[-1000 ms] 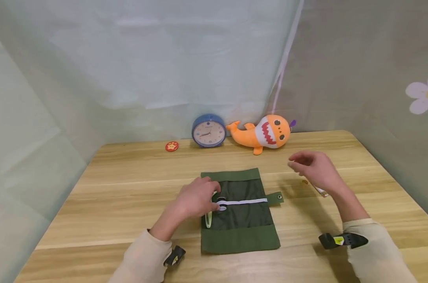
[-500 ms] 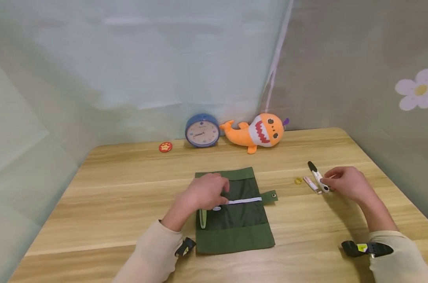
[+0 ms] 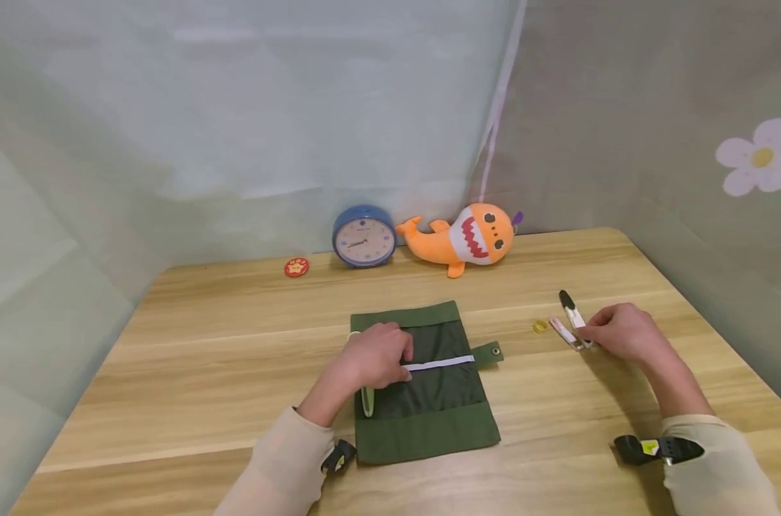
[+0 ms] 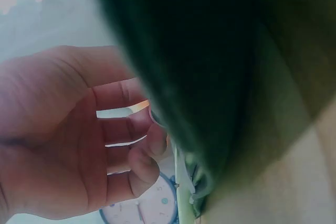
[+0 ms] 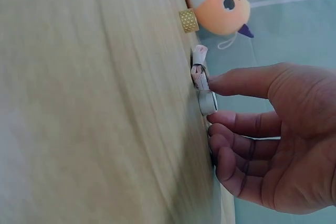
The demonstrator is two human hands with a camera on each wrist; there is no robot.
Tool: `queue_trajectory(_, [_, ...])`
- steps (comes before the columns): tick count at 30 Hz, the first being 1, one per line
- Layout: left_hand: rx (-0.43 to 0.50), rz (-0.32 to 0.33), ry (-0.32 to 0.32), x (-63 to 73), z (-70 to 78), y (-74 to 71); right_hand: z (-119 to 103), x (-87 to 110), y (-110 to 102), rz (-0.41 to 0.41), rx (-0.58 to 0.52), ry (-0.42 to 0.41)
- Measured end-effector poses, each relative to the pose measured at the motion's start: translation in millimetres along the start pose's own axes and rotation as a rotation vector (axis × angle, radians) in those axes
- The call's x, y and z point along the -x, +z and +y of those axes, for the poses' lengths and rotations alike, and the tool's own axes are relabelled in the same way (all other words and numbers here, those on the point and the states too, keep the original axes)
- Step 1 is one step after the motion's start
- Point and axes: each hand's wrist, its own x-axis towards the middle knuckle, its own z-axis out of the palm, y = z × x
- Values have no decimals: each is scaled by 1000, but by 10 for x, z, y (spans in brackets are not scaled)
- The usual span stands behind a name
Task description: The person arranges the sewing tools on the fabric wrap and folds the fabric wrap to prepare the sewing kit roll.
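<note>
A dark green fabric pouch (image 3: 423, 433) lies unfolded on the table, a white elastic band (image 3: 442, 362) across its middle. Over its left part is my left hand (image 3: 376, 356), fingers bent, with thumb and index tips beside the band; whether they grip it cannot be made out. A pale green strip-like thing (image 3: 367, 403) shows below that hand. To the right, my right hand (image 3: 625, 331) pinches the near end of a slim white tool with a black end (image 3: 567, 301), which lies on the table. A small pink-and-white tool (image 3: 563, 331) is just left of it.
A gold thimble-like ring (image 3: 541, 326) sits near the two tools. Along the back stand a blue clock (image 3: 365, 240) and an orange plush shark (image 3: 429, 247), with a red round badge (image 3: 296, 267) to the left. The pouch's snap tab (image 3: 490, 352) sticks out rightward.
My right hand has moved down and right from above the table to the white-and-black tool and now pinches it. My left hand has shifted slightly right over the pouch, covering the dark piece under the band.
</note>
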Motion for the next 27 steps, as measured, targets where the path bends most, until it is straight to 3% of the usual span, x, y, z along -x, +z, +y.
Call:
queue_trajectory(18, [45,4,44,17,-25,30,5,-4,49,120,-6,1])
queue_trajectory(27, [72,17,85,-2,-50,46,71,-14,50,143,-176,-13])
